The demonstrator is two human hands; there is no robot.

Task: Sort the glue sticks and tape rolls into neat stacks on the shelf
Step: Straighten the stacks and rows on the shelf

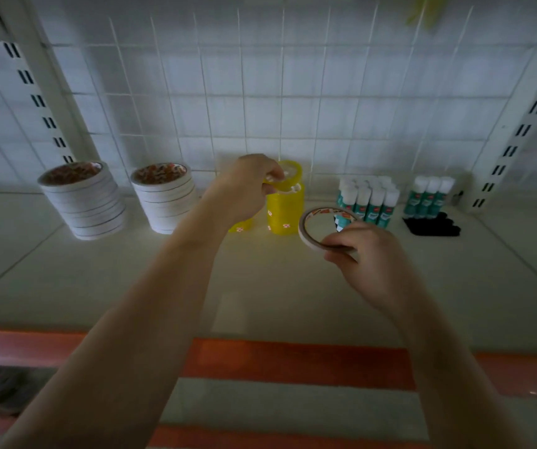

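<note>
Right now the left hand (254,179) pinches a yellow tape roll (288,176) by its near rim, tilted and resting at or just over the top of the yellow stack (285,210) directly beneath it; whether it is being set down or lifted off cannot be told from one blurred frame, though seating it on the stack seems the likelier step. The right hand (362,251), nearer the body and to the right, has fingers and thumb curled round the lower edge of a thin white tape roll (320,226), holding it up on a slant, clear of the shelf (260,286). That roll looks to match the two white stacks well out past the left hand, the nearer white stack (163,199) and the farther white stack (84,202), so the next move probably calls for squaring the yellow roll on its column, then carrying the white one across to a white pile and laying it flat and centred. Beyond the right hand stand the glue sticks (369,202), upright and packed together, with a smaller glue group (429,199) further right beside a dark object (432,226) too dim to identify. Behind the left wrist a second yellow item (242,225) is mostly hidden. The left fingertips are smeared by motion, and the labels are unreadable.
</note>
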